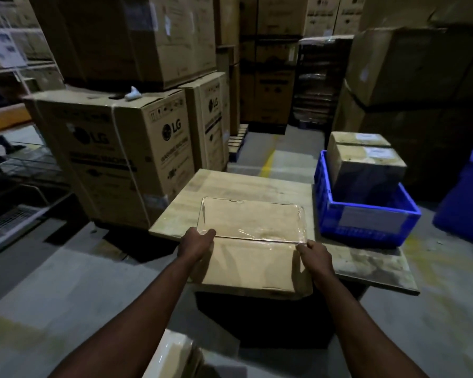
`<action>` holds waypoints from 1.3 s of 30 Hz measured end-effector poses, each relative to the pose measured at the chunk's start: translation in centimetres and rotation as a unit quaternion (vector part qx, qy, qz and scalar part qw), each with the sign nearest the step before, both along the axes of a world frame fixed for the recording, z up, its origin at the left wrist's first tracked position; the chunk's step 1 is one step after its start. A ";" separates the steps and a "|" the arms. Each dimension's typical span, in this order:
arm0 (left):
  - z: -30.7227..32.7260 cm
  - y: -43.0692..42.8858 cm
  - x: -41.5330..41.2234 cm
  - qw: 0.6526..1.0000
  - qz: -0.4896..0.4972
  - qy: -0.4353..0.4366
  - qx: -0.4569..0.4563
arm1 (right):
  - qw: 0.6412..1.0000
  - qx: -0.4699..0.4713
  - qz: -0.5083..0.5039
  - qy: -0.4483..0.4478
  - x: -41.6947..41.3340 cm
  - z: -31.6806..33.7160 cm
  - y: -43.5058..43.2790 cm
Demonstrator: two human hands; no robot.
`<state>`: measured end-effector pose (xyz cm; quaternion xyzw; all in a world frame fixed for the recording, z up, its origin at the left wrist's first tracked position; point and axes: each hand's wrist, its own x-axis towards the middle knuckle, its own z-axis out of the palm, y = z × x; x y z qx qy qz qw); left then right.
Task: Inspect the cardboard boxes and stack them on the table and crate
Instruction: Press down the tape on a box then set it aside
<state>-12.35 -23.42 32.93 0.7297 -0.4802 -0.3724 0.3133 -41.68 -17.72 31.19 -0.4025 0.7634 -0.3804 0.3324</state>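
A taped brown cardboard box (253, 241) is in front of me at the near edge of a low wooden table (246, 185). My left hand (197, 242) grips its upper left corner and my right hand (316, 255) grips its upper right corner. Whether the box rests on the table or hangs just above it, I cannot tell. To the right stands a blue plastic crate (366, 218) holding a labelled cardboard box (366, 166), with a second labelled box (359, 139) behind that one.
Large LG washing-machine cartons (112, 148) are stacked at the left and behind. More tall cartons (415, 66) stand at the right. A blue bin (467, 195) is at the far right. Metal racking (17, 170) lines the left. A pale object (175, 356) lies at the bottom.
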 end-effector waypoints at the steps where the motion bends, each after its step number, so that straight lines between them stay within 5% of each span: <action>1: 0.2 -0.9 -0.3 1.000 -0.003 -0.003 0.004 | 1.000 -0.002 -0.001 0.001 -0.3 0.1 -0.8; 22: -2.2 -28.5 -1.1 0.998 -0.055 0.021 0.009 | 1.000 0.010 -0.002 -0.007 -1.2 0.4 -25.9; 39: -6.1 -42.4 -8.2 0.996 -0.059 -0.007 0.062 | 0.994 0.100 0.017 -0.045 -9.2 -6.8 -41.9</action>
